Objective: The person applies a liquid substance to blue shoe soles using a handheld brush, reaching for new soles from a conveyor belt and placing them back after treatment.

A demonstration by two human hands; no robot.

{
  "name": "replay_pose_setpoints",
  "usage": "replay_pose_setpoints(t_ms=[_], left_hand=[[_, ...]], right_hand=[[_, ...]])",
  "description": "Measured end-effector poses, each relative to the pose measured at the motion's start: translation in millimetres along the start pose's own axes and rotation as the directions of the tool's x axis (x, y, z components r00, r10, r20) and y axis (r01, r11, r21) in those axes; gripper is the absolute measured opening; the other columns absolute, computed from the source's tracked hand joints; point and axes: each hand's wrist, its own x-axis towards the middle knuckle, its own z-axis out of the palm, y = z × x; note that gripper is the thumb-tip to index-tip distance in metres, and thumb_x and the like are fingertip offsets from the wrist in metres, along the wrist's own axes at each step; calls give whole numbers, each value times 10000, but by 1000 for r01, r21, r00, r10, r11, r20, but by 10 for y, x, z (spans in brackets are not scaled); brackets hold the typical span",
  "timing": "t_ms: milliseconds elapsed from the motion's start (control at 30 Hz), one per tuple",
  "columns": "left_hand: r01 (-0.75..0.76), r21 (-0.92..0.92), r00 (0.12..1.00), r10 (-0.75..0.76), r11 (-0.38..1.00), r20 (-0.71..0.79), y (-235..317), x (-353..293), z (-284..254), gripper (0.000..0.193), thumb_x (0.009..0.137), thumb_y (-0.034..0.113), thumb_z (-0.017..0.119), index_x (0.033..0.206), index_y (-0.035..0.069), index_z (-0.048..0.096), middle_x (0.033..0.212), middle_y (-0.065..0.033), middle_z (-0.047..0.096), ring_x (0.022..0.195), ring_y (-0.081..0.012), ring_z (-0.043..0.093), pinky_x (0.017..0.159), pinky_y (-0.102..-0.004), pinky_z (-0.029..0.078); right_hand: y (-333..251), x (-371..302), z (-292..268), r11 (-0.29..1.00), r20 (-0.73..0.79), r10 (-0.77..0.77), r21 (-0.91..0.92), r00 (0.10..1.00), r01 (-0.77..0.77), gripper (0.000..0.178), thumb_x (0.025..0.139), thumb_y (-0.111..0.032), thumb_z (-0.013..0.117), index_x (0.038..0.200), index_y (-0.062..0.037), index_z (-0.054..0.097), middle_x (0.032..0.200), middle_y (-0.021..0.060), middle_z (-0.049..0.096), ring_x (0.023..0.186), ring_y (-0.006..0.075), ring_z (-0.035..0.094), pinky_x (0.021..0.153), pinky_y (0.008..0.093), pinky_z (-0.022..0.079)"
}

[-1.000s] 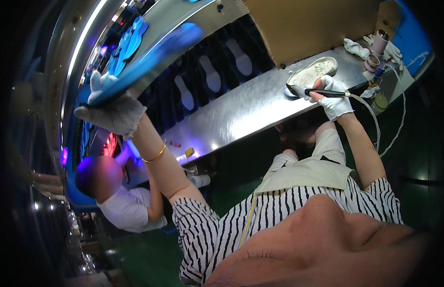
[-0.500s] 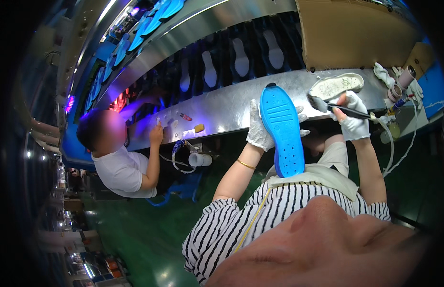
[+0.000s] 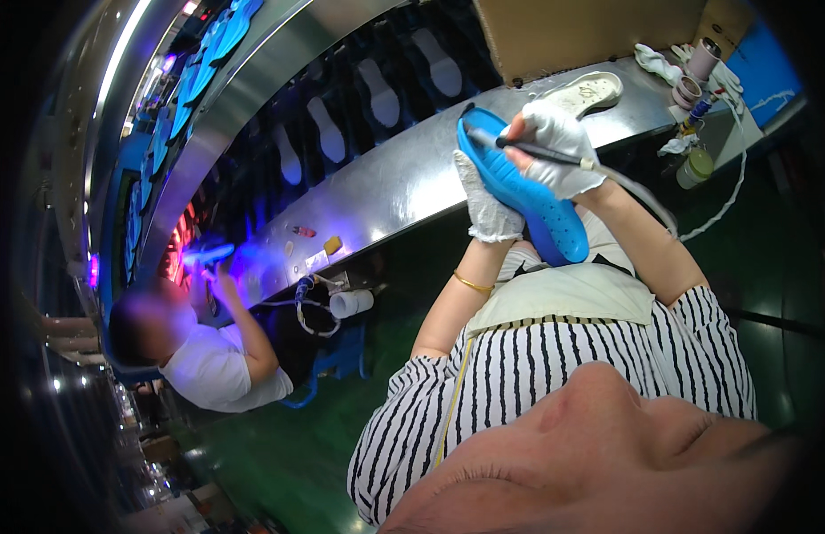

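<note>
A bright blue shoe sole (image 3: 546,218) with small holes and a raised rim lies tilted in front of me. My left hand (image 3: 489,206), in a white glove with bare fingertips hidden from view, grips it along its left edge from beneath. Over the sole's far end, my gloved right hand (image 3: 563,142) has its fingers closed on a dark-handled brush (image 3: 547,155). The pale bristles reach inside the rim near the toe and seem to touch it. From the brush's rear end a clear tube (image 3: 642,198) runs toward the right.
A white sole (image 3: 592,93) rests on the metal bench (image 3: 412,209) beside a cardboard box (image 3: 590,36). Spools (image 3: 702,60), gloves and a jar (image 3: 695,167) stand at the right. Grey soles (image 3: 377,93) lie beyond the bench. At left sits a co-worker (image 3: 221,365) holding a blue piece.
My right hand has carried the brush leftward from beside the white sole onto the blue sole. The blue sole has tilted. The co-worker's hand now holds a blue piece near the red glow.
</note>
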Motion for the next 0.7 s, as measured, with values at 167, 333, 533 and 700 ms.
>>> replay_pose_setpoints(t_ms=[167,333,533,700], left_hand=[[-157,236,980,122,959,156,83,83,-193,761,895,662,442,1400,96,379,1292,-99,533,1144,-246,534,1034,-408,421],[19,87,990,-31,996,139,203,69,-151,816,868,697,424,1338,33,471,1318,-153,533,1171,-284,538,1037,-456,402],[50,234,998,-40,971,-45,301,121,-191,884,836,759,396,1422,99,356,1357,-181,464,1177,-350,514,1017,-495,427],[89,201,992,-105,976,72,290,78,-113,870,857,750,363,1411,79,373,1347,-181,486,1168,-336,532,1013,-486,436]], right_hand=[[-22,-18,-67,962,-24,164,226,986,-154,171,815,-20,636,971,-55,575,832,29,587,743,117,571,706,273,489],[-23,-167,-9,982,-24,-187,-43,982,186,201,703,-62,709,878,-58,610,797,89,610,733,212,616,652,320,496],[67,-347,-70,995,-31,23,98,999,-20,185,674,-52,749,829,-65,649,802,89,631,732,256,628,658,336,513],[-6,-532,-67,984,113,-23,178,993,3,154,690,-21,741,813,-61,657,804,76,629,758,221,624,659,323,498]])
